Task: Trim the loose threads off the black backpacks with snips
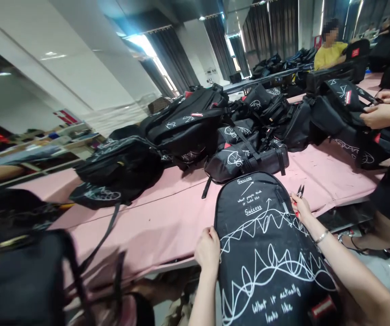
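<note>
A black backpack with white squiggly lines and the word "Success" lies in front of me, its top resting on the pink table. My left hand grips the backpack's left edge. My right hand rests on the backpack's right side and holds small thread snips, their tips pointing up.
Several black backpacks are piled across the pink table. At the right, another person's hands handle a black bag. A person in a yellow shirt sits at the back. A blurred dark bag fills the lower left.
</note>
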The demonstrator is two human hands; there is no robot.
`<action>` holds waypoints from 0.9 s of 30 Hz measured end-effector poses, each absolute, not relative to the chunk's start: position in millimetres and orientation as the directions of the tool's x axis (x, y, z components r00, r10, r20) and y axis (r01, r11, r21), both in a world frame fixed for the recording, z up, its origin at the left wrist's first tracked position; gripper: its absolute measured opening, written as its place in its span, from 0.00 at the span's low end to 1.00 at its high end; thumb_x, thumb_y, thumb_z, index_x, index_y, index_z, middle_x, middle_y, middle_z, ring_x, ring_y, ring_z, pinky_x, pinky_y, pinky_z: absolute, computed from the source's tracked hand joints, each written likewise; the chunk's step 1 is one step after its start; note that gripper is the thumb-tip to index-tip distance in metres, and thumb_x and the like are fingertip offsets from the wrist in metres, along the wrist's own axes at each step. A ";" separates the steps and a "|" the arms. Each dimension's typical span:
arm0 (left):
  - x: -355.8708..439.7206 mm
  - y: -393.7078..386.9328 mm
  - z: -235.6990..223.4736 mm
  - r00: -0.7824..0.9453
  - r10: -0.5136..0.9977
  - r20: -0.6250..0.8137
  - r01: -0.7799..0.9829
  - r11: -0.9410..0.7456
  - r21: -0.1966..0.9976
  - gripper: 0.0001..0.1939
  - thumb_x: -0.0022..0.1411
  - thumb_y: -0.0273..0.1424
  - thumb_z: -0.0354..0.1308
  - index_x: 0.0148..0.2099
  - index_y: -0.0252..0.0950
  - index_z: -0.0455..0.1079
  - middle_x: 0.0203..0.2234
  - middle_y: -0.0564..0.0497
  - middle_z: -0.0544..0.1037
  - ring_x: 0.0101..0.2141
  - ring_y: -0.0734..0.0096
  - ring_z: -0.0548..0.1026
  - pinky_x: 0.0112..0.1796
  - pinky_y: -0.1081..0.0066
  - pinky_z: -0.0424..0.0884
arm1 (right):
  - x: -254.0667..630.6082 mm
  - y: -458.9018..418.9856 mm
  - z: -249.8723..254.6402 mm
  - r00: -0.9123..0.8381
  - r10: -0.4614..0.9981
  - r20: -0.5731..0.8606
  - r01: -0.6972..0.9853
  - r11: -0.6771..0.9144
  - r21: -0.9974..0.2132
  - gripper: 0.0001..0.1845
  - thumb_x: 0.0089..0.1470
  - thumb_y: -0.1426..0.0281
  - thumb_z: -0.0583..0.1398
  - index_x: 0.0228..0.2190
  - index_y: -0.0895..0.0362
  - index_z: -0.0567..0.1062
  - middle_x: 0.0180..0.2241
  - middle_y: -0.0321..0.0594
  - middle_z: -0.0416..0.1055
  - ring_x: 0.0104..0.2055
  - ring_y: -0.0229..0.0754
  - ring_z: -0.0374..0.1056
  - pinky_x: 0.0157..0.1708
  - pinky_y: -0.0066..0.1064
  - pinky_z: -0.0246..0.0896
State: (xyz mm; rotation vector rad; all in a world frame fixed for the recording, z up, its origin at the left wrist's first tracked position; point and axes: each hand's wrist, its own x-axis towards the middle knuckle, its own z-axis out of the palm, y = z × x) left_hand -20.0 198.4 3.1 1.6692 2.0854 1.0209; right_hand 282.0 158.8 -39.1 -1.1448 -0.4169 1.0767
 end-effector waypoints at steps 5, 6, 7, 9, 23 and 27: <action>-4.7 197.5 16.8 0.070 0.847 0.526 0.845 -0.331 0.421 0.17 0.60 0.34 0.45 0.47 0.32 0.65 0.45 0.38 0.70 0.48 0.55 0.65 0.49 0.57 0.59 | 292.2 156.5 -47.7 0.595 0.797 -0.106 -0.147 -0.022 -0.989 0.22 0.44 0.50 0.55 0.27 0.57 0.66 0.16 0.31 0.63 0.12 0.31 0.51 0.13 0.24 0.45; 2.2 196.0 16.9 0.213 0.830 0.515 0.816 -0.441 0.374 0.17 0.60 0.34 0.45 0.48 0.33 0.65 0.45 0.39 0.70 0.48 0.57 0.66 0.49 0.59 0.60 | 293.9 154.7 -48.0 0.600 0.797 -0.074 -0.066 -0.043 -0.997 0.21 0.44 0.51 0.55 0.27 0.57 0.66 0.18 0.33 0.65 0.15 0.33 0.56 0.16 0.25 0.50; 10.1 195.3 16.7 0.350 0.817 0.459 0.770 -0.530 0.356 0.16 0.60 0.34 0.45 0.47 0.34 0.66 0.45 0.41 0.71 0.46 0.59 0.67 0.48 0.60 0.62 | 295.7 152.9 -47.5 0.599 0.799 -0.043 0.016 -0.066 -0.998 0.20 0.44 0.52 0.56 0.27 0.57 0.67 0.20 0.34 0.66 0.19 0.36 0.59 0.20 0.27 0.54; 28.0 199.0 17.3 0.537 0.785 0.310 0.687 -0.620 0.379 0.14 0.60 0.34 0.47 0.44 0.38 0.69 0.42 0.46 0.74 0.43 0.63 0.70 0.46 0.63 0.65 | 299.3 150.3 -43.7 0.585 0.811 0.013 0.176 -0.111 -0.978 0.18 0.45 0.55 0.57 0.30 0.57 0.67 0.25 0.36 0.68 0.26 0.40 0.64 0.27 0.30 0.57; 136.0 288.8 13.1 0.588 0.758 0.282 0.624 -0.647 0.437 0.05 0.57 0.29 0.54 0.36 0.38 0.70 0.33 0.51 0.74 0.35 0.71 0.71 0.38 0.72 0.67 | 306.6 193.6 7.9 0.185 0.945 0.269 0.803 0.012 -0.596 0.03 0.54 0.72 0.55 0.32 0.56 0.69 0.34 0.40 0.69 0.37 0.41 0.64 0.37 0.30 0.56; 137.7 294.7 14.0 0.639 0.725 0.256 0.632 -0.685 0.362 0.05 0.58 0.31 0.52 0.33 0.38 0.69 0.29 0.51 0.71 0.31 0.70 0.69 0.34 0.72 0.65 | 303.6 200.6 15.7 0.126 0.961 0.247 0.862 0.017 -0.506 0.05 0.54 0.71 0.56 0.35 0.56 0.70 0.36 0.42 0.69 0.38 0.42 0.65 0.37 0.30 0.56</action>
